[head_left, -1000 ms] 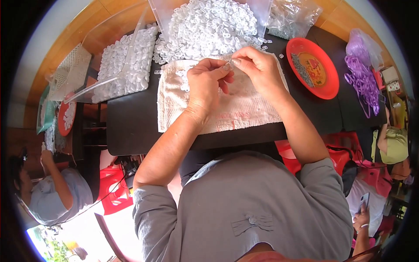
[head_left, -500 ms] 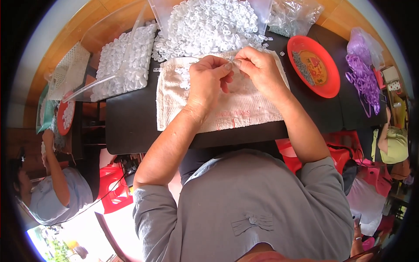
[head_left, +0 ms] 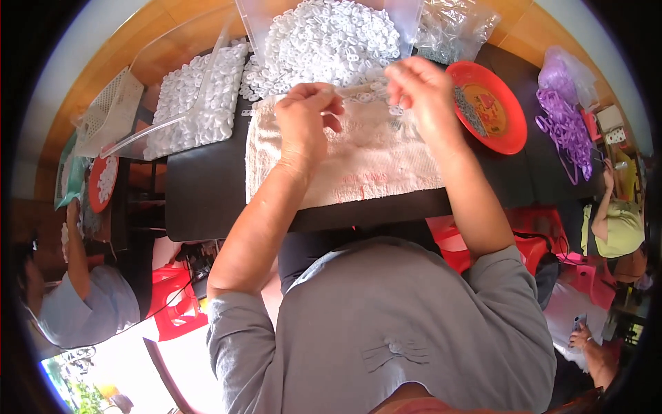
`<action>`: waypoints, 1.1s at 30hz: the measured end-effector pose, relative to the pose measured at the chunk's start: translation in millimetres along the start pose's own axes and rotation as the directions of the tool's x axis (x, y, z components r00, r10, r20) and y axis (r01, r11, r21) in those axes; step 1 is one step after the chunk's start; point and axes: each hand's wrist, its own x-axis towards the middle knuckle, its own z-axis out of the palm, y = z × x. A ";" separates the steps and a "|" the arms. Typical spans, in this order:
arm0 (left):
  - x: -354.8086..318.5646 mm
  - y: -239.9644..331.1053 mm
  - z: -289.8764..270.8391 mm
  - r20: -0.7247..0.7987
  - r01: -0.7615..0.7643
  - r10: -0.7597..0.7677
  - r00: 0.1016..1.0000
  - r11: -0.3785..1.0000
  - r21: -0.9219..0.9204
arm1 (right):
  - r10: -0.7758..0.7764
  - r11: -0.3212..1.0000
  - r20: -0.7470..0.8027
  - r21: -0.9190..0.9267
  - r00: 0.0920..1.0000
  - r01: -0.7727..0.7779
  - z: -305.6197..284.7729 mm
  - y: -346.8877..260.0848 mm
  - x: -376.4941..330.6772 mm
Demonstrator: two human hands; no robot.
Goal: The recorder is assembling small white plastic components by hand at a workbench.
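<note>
My left hand (head_left: 302,121) is raised over the left half of a beige towel (head_left: 345,186), thumb and fingers pressed together. Whatever is in that pinch is too small to make out. Over the towel's far right corner is my right hand (head_left: 427,96), blurred by motion, so its grip is unclear. A few small white plastic pieces with holes (head_left: 396,110) lie on the towel beside its fingers. Beyond the towel, a heap of similar white pieces (head_left: 324,41) spills from a clear plastic bin.
At left stands a clear box of white pieces (head_left: 193,103), beside a white perforated basket (head_left: 110,114). A red plate (head_left: 507,131) with small grey metal parts is at right, near purple straps (head_left: 565,131) and a clear bag (head_left: 455,27). Other people sit at both sides.
My hands were together over the towel and are now apart. The right moved right and away from me; the left shifted slightly left. The view has shifted slightly.
</note>
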 end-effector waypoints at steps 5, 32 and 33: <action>0.0 24.1 -6.6 -0.098 0.008 -0.012 0.995 0.999 -0.043 | 0.003 0.991 0.046 -0.134 0.999 0.003 -14.9 -21.7 6.5; 0.1 -13.7 -0.3 0.093 0.046 -0.054 0.994 0.995 0.091 | -0.065 0.268 0.426 -0.864 0.903 0.427 -10.4 28.3 47.0; 0.4 -13.4 -0.6 0.092 0.044 -0.053 0.994 0.995 0.090 | -0.060 0.266 0.426 -0.865 0.903 0.426 -9.5 27.3 47.4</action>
